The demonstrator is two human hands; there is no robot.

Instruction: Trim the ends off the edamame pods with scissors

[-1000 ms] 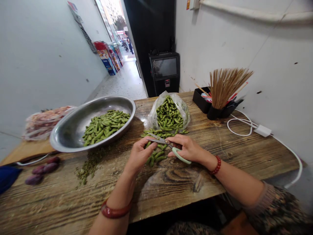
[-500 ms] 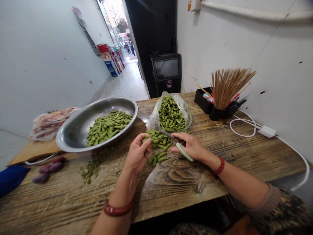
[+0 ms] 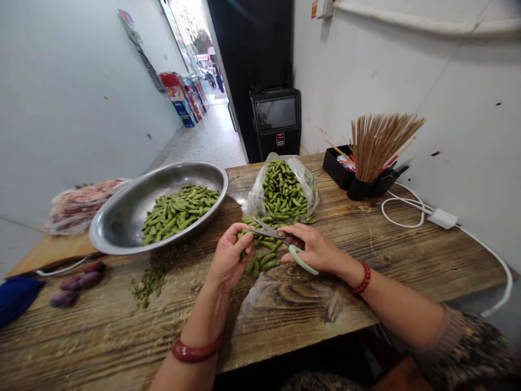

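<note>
My left hand (image 3: pixel 233 251) is closed in a pinch on an edamame pod, mostly hidden by the fingers. In my right hand (image 3: pixel 310 247) is a pair of scissors (image 3: pixel 299 259) with pale green handles. The blades are spread and their tips reach the fingertips of my left hand. Loose edamame pods (image 3: pixel 266 260) lie on the table under and between my hands. Just behind them, an open plastic bag (image 3: pixel 254 198) full of pods leans toward me. A wide steel basin (image 3: pixel 118 228) to the left holds more pods.
Small green trimmings (image 3: pixel 148 282) are scattered before the basin on the wooden table (image 3: pixel 325 304). Several purple tubers (image 3: pixel 77 282) and a blue cloth (image 3: pixel 18 298) lie left. A bag of meat (image 3: pixel 81 203) rests behind. At right stand bamboo skewers (image 3: pixel 378 146) and a white cable (image 3: pixel 407 222).
My right hand has brought the scissors left and slightly down, so the blades now meet the fingertips of my left hand and appear wider apart. The left hand stays nearly in place.
</note>
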